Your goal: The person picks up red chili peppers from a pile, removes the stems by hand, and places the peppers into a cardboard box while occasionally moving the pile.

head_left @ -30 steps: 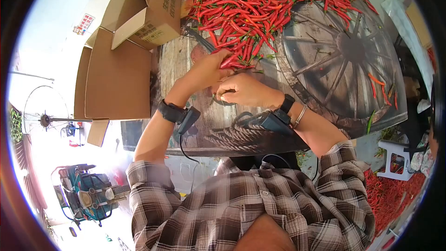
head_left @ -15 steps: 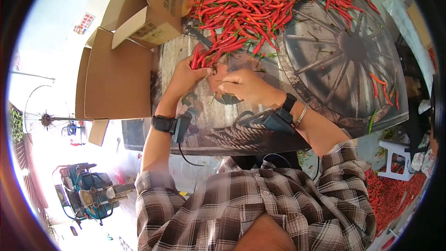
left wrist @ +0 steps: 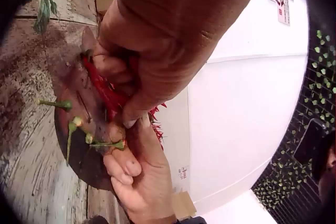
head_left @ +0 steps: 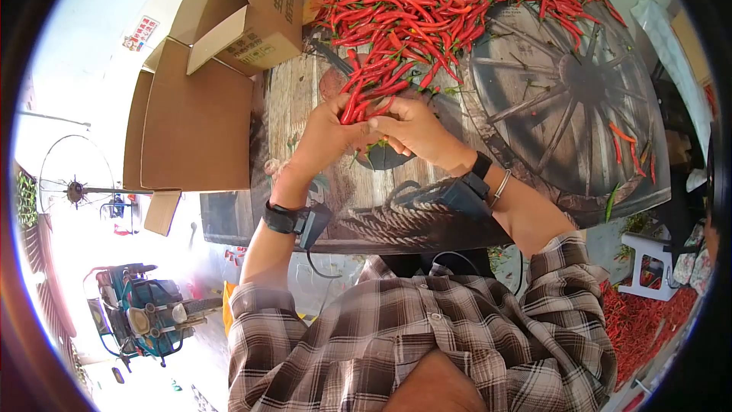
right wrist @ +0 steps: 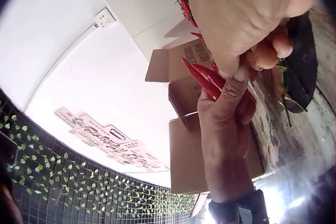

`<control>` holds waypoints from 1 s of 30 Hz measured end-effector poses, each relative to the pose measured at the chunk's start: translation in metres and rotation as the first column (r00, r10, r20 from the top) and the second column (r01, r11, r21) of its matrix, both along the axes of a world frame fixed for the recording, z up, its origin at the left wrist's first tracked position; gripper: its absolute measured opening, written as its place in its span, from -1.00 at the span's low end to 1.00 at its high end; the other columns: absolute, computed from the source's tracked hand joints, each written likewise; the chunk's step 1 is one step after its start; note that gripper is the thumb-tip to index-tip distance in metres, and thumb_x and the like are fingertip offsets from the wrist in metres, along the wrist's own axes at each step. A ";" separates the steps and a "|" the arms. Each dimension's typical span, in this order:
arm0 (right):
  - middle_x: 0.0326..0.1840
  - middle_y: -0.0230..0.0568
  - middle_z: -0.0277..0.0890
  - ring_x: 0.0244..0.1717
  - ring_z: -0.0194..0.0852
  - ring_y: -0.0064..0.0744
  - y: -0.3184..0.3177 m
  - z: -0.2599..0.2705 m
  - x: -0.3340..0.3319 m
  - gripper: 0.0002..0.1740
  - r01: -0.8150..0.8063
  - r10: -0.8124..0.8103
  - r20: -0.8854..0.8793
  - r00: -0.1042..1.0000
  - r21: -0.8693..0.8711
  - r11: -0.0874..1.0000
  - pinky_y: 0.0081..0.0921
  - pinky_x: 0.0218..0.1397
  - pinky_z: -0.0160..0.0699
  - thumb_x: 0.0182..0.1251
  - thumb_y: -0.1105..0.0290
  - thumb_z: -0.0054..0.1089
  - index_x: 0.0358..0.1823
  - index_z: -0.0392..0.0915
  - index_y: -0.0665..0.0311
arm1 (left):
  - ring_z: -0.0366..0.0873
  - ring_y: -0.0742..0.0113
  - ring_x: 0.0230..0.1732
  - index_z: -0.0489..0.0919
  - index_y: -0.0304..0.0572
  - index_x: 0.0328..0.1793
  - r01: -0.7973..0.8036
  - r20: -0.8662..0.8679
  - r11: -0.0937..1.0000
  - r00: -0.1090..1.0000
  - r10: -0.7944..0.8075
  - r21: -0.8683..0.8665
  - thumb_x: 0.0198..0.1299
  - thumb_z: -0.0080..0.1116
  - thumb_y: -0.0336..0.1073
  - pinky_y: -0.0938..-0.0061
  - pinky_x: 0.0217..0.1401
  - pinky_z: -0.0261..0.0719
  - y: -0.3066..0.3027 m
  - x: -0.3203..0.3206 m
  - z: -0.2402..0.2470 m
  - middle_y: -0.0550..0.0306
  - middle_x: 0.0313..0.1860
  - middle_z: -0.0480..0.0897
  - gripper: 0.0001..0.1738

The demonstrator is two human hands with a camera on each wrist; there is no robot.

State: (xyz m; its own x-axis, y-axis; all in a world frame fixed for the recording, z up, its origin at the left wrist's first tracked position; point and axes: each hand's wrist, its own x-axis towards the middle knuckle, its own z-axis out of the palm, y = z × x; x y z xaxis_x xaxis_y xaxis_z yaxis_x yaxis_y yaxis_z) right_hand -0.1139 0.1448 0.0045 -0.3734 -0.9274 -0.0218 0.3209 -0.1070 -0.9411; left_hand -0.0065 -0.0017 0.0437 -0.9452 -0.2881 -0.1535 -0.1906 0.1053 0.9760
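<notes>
My left hand [head_left: 329,137] holds a small bunch of red chili peppers [head_left: 353,111], their tips sticking out beyond its fingers. Right up against it, my right hand [head_left: 419,136] has its fingers curled and its thumb at the stem end of the bunch. In the left wrist view, a red chili [left wrist: 105,88] lies along the left fingers, and the right hand's fingers [left wrist: 123,166] meet the left thumb; the pinched end is hidden. Loose green stems [left wrist: 76,123] show beside and below the hands. Two chili tips [right wrist: 203,78] point out of the left hand in the right wrist view.
A big heap of red chilies [head_left: 450,8] covers the table's far side. An open cardboard box [head_left: 194,122] stands at the left. Several stray chilies [head_left: 627,145] lie at the right on the wheel-patterned table top [head_left: 518,114]. More chilies [head_left: 640,328] lie low beside a white stool [head_left: 648,267].
The left hand reached the heap's near edge, drew back left with chilies, then came in to meet the right hand. The right hand has moved slightly right and up to the bunch.
</notes>
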 end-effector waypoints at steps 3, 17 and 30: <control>-0.64 -0.49 0.31 -0.74 0.19 -0.74 -0.002 -0.005 -0.001 -0.82 0.018 -0.018 0.013 1.000 0.016 1.000 -0.69 -0.72 0.11 0.38 0.34 0.05 -0.22 0.51 0.33 | 0.51 0.58 -0.42 0.56 -0.29 -0.06 -0.024 -0.006 0.998 1.000 0.024 -0.062 0.13 0.29 -0.41 0.65 -0.44 0.46 0.001 0.000 -0.001 0.26 -0.35 0.60 -0.75; -0.54 -0.39 0.37 -0.73 0.13 -0.68 -0.005 -0.012 -0.015 -0.74 0.158 -0.105 0.468 0.878 -0.076 0.985 -0.68 -0.67 0.07 0.44 0.30 0.02 -0.14 0.53 0.39 | 0.41 0.58 -0.61 0.59 -0.20 -0.16 -0.367 0.055 0.867 0.927 0.371 0.336 0.27 0.17 -0.20 0.69 -0.63 0.30 -0.009 0.019 -0.008 0.27 -0.56 0.52 -0.78; -0.57 -0.40 0.41 -0.70 0.26 -0.72 -0.005 -0.012 -0.006 -0.77 0.069 -0.069 0.031 0.997 0.001 0.998 -0.71 -0.69 0.18 0.41 0.42 0.01 -0.09 0.53 0.46 | 0.56 0.46 -0.48 0.57 -0.28 -0.14 -0.394 0.028 0.821 0.907 0.421 0.414 0.19 0.25 -0.35 0.63 -0.46 0.56 0.015 0.007 -0.028 0.15 -0.44 0.62 -0.82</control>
